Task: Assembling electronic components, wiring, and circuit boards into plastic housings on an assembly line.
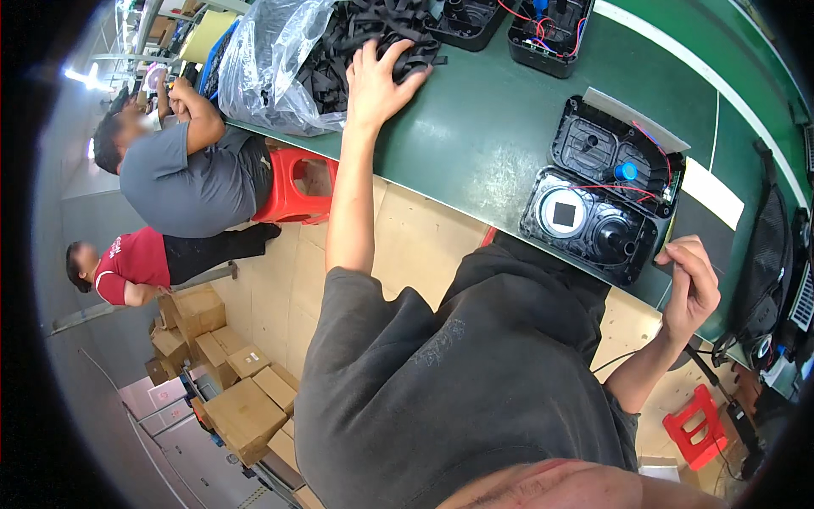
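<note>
My left hand [380, 85] reaches to the far end of the table and rests on a heap of black straps [339, 72], fingers spread over it. The heap spills from a clear plastic bag [271, 64]. Near the table's front edge my right hand [694, 284] is closed, thumb and fingertips pinched together; what they hold, if anything, is too small to make out. Just left of it lies an opened black speaker housing [585, 229], two halves side by side. Red and blue wires and a blue cylindrical part [626, 172] sit inside.
Two more black housings [551, 38] with wires stand at the far edge of the green table [458, 127]. A white strip [712, 195] and a black mesh bag [763, 246] lie right. Co-workers, a red stool [297, 187] and cardboard boxes [250, 416] are at left.
</note>
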Available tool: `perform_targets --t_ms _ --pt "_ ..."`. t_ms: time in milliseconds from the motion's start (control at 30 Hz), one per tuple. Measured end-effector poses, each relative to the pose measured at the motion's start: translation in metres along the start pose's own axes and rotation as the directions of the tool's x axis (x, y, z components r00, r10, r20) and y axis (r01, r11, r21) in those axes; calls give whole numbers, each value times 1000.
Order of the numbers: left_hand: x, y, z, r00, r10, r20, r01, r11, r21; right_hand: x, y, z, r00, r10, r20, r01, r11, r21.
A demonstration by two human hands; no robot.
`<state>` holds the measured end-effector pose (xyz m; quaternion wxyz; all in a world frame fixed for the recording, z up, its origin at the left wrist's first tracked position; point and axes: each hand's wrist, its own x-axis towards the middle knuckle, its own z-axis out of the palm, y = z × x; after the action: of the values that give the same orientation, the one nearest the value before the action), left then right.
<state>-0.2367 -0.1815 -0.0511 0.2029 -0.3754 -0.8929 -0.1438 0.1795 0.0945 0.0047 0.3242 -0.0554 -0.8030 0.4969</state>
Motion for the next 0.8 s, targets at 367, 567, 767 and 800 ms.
perform_targets --t_ms 367,567,767,800 --pt "-25 23 -39 977 36 -211 -11 993 119 5 -5 3 1000 -18 8 18 999 -28" --pt "11 38 -71 989 -132 -65 108 953 -282 27 -15 9 993 -95 76 96 995 -4" --pt "38 41 -66 996 77 35 -83 974 211 58 -23 19 986 -84 147 94 994 -63" --pt "39 43 -66 994 86 61 -102 923 372 63 -24 22 979 -85 185 97 994 -59"
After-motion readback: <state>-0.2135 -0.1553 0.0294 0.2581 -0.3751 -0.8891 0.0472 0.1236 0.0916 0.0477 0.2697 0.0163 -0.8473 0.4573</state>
